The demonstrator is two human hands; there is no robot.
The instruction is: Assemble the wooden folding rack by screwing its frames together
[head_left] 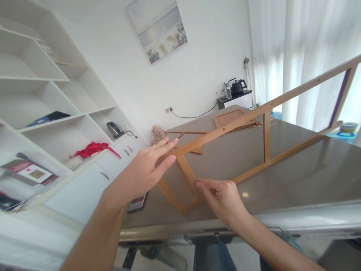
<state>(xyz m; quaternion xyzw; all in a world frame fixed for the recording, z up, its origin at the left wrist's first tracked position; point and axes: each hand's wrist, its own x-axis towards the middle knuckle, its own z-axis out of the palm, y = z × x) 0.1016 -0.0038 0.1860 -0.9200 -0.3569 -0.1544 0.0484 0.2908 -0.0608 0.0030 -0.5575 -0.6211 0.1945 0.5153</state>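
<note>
I see my two hands apart, both at one end of a long wooden frame (245, 117). The frame is in front of them and runs off far to the right, with its low side on the grey table (299, 188). My left hand (141, 168) holds the near end of the top rail, with the fingers lying nearly flat along one side and the thumb on the other. My right hand (225, 197) is lower and to the right. Its thumb and pointing finger are pinched close by a short bar (187, 169) of the frame. I can't tell if they squeeze the bar, just touch it or hold something tiny. Just under my left hand, a phone (137, 202) lies near the table's edge. Past both hands, more wood pieces (186, 132) and a flat brown panel (227, 119) lie on the table. Far beyond my right hand, a black kettle (238, 87) stands by a clear bottle (228, 91). Left of my left hand, red cloth (91, 149) sits on a white shelf (50, 125).
</note>
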